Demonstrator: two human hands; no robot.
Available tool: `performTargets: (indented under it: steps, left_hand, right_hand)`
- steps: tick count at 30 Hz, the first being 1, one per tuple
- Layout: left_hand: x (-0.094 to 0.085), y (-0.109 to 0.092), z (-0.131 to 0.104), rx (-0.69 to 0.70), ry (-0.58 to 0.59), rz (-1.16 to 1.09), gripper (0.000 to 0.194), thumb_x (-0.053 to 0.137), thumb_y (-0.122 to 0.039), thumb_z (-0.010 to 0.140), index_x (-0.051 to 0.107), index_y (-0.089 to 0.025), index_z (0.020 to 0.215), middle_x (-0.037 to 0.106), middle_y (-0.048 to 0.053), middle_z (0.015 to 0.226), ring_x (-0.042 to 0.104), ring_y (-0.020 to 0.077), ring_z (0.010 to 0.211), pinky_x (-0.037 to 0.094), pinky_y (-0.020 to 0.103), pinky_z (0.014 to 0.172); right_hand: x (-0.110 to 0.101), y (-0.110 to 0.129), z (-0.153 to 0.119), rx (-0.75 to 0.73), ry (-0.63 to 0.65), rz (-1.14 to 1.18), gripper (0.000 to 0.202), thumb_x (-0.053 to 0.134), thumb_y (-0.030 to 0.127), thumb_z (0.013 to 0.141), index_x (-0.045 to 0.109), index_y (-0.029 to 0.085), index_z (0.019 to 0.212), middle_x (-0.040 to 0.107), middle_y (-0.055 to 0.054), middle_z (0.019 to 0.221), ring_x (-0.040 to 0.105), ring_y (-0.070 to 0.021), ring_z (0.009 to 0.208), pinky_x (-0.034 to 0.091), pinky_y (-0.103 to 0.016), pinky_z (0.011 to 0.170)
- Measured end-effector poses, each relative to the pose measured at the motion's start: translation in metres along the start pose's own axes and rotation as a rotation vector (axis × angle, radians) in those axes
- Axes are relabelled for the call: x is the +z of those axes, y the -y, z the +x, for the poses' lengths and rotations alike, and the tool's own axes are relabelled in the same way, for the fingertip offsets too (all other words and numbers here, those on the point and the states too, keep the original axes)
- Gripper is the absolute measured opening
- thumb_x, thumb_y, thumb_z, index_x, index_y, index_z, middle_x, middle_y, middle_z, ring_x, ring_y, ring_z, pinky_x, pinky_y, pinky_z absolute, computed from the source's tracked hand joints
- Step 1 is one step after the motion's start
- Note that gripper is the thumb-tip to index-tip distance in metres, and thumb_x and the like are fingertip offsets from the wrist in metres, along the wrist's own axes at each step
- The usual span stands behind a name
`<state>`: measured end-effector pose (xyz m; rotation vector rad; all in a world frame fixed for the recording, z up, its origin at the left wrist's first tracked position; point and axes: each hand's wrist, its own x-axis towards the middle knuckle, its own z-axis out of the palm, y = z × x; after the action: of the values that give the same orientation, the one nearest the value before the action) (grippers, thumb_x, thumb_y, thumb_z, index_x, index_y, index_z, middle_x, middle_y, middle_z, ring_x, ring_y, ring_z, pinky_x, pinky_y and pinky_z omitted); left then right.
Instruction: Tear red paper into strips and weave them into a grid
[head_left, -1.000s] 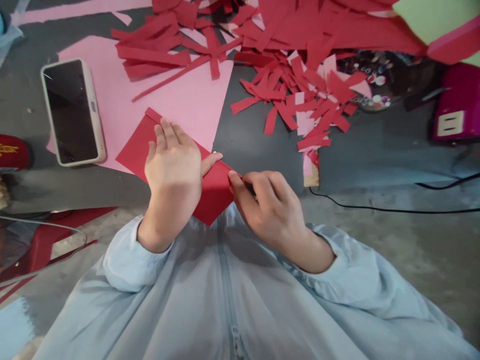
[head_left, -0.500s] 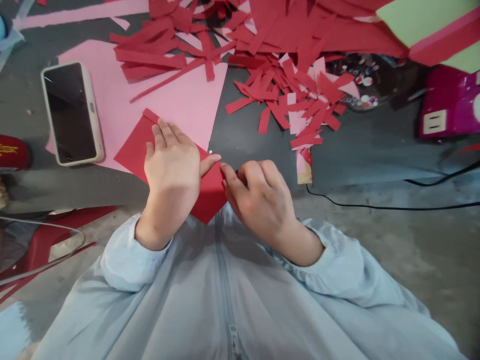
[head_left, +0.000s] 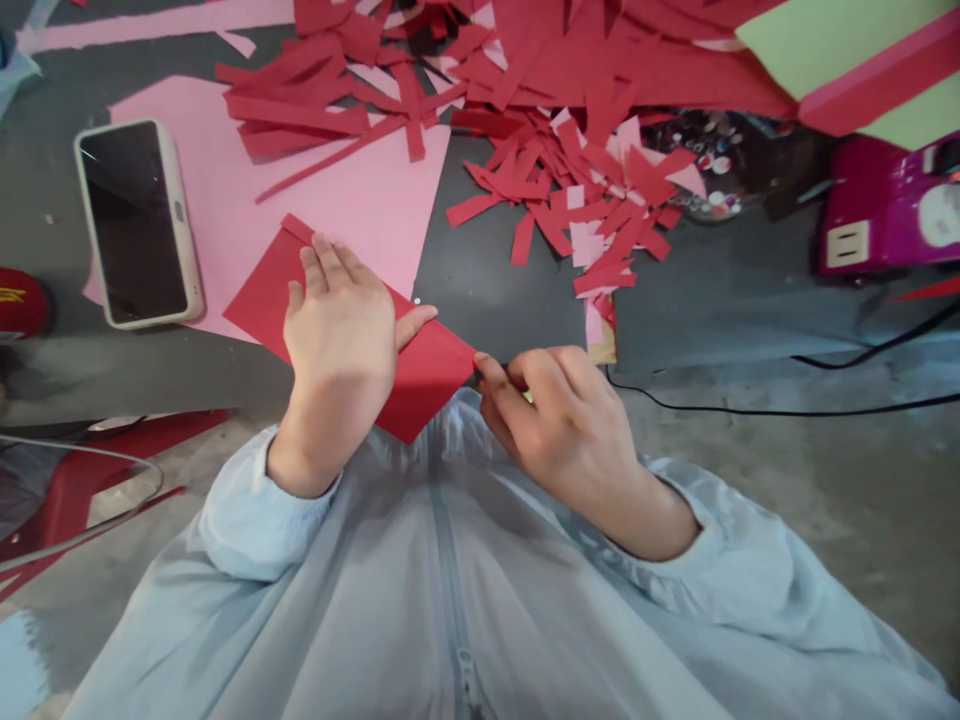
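A red folded paper lies at the near edge of the table, partly over a pink sheet. My left hand rests flat on it with the fingers extended and the thumb out along its upper edge. My right hand is closed at the paper's right corner, its fingertips touching that corner. Something dark and a bit of yellow-green show between the right fingers, too hidden to name.
A phone lies at the left on the pink sheet. Red strips are heaped beyond my hands. At the right are a dish of beads, a magenta device and a black cable.
My right hand has moved right and slightly toward me, along the paper's edge to its corner, uncovering more red paper. My left hand has stayed nearly in place.
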<state>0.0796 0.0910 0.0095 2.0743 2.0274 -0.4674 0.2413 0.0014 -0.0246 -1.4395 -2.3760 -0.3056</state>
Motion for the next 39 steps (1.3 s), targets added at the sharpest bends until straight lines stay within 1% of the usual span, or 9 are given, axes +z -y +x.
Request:
performTargets:
  steps: [5, 8, 10, 14, 20, 25, 28, 33, 39]
  left_hand:
    - [0.0, 0.0, 0.0, 0.013, 0.013, 0.017, 0.096, 0.055, -0.059, 0.094, 0.025, 0.011, 0.152, 0.026, 0.033, 0.16, 0.03, 0.0391, 0.151, 0.032, 0.046, 0.121]
    - [0.001, 0.001, 0.0, 0.02, -0.014, 0.021, 0.093, 0.053, -0.06, 0.094, 0.027, 0.007, 0.153, 0.028, 0.031, 0.161, 0.031, 0.038, 0.151, 0.034, 0.047, 0.12]
    - [0.003, 0.002, -0.001, 0.018, -0.038, 0.014, 0.091, 0.052, -0.061, 0.094, 0.03, 0.003, 0.154, 0.03, 0.028, 0.161, 0.032, 0.0375, 0.151, 0.035, 0.047, 0.119]
    - [0.006, 0.003, 0.0, 0.013, -0.051, -0.002, 0.09, 0.052, -0.062, 0.094, 0.03, 0.001, 0.155, 0.03, 0.027, 0.162, 0.032, 0.0376, 0.151, 0.034, 0.048, 0.119]
    - [0.005, 0.003, 0.0, 0.015, -0.04, -0.005, 0.091, 0.052, -0.059, 0.094, 0.029, 0.005, 0.154, 0.028, 0.031, 0.161, 0.03, 0.0381, 0.152, 0.031, 0.047, 0.121]
    - [0.008, 0.002, 0.0, 0.006, -0.069, -0.033, 0.086, 0.048, -0.059, 0.096, 0.031, 0.001, 0.154, 0.03, 0.028, 0.161, 0.032, 0.0366, 0.151, 0.032, 0.046, 0.121]
    - [0.01, 0.001, -0.001, -0.015, -0.109, -0.06, 0.081, 0.044, -0.058, 0.098, 0.034, 0.0, 0.153, 0.033, 0.028, 0.16, 0.034, 0.036, 0.15, 0.032, 0.045, 0.121]
    - [0.009, 0.009, -0.001, 0.004, -0.158, -0.131, 0.071, 0.035, -0.055, 0.101, 0.042, -0.005, 0.151, 0.038, 0.023, 0.159, 0.041, 0.0347, 0.147, 0.037, 0.045, 0.118]
    - [0.01, 0.028, 0.0, 0.051, -0.205, -0.217, 0.059, 0.035, -0.048, 0.101, 0.052, -0.012, 0.145, 0.046, 0.017, 0.156, 0.052, 0.0345, 0.138, 0.044, 0.046, 0.112]
  right_hand:
    - [-0.004, -0.001, -0.002, -0.014, 0.015, 0.0, 0.014, 0.068, 0.013, 0.087, 0.069, 0.013, 0.073, 0.048, -0.002, 0.061, 0.032, -0.0171, 0.069, 0.031, -0.032, 0.06]
    - [-0.007, -0.007, -0.002, -0.019, 0.028, 0.062, 0.013, 0.065, 0.014, 0.089, 0.071, 0.012, 0.078, 0.052, -0.004, 0.066, 0.037, -0.0169, 0.071, 0.036, -0.032, 0.061]
    - [-0.008, -0.013, -0.002, -0.018, -0.005, 0.078, 0.013, 0.062, 0.015, 0.089, 0.072, 0.012, 0.081, 0.055, -0.005, 0.071, 0.041, -0.0171, 0.073, 0.04, -0.032, 0.062]
    - [-0.008, -0.021, 0.0, 0.008, -0.068, 0.035, 0.014, 0.061, 0.017, 0.09, 0.073, 0.01, 0.088, 0.058, -0.006, 0.074, 0.043, -0.0177, 0.073, 0.041, -0.033, 0.062]
    - [0.003, -0.006, 0.004, 0.054, 0.016, 0.08, 0.023, 0.057, 0.016, 0.093, 0.073, 0.016, 0.11, 0.058, -0.005, 0.077, 0.041, -0.0189, 0.077, 0.036, -0.032, 0.063]
    - [0.009, 0.006, 0.008, 0.031, 0.036, 0.022, 0.022, 0.052, 0.017, 0.097, 0.074, 0.015, 0.092, 0.053, -0.004, 0.07, 0.037, -0.0191, 0.073, 0.031, -0.032, 0.063]
    - [0.007, 0.006, 0.009, 0.021, 0.054, 0.005, 0.024, 0.052, 0.018, 0.098, 0.073, 0.016, 0.087, 0.052, -0.003, 0.068, 0.037, -0.0187, 0.072, 0.029, -0.032, 0.062]
    - [0.001, 0.003, 0.007, 0.023, 0.054, 0.066, 0.022, 0.054, 0.015, 0.095, 0.076, 0.012, 0.089, 0.054, -0.005, 0.066, 0.037, -0.0198, 0.072, 0.034, -0.033, 0.062]
    - [-0.007, -0.003, -0.003, 0.015, 0.137, 0.143, 0.019, 0.06, 0.014, 0.092, 0.077, 0.01, 0.099, 0.056, -0.005, 0.069, 0.04, -0.0202, 0.072, 0.037, -0.033, 0.061]
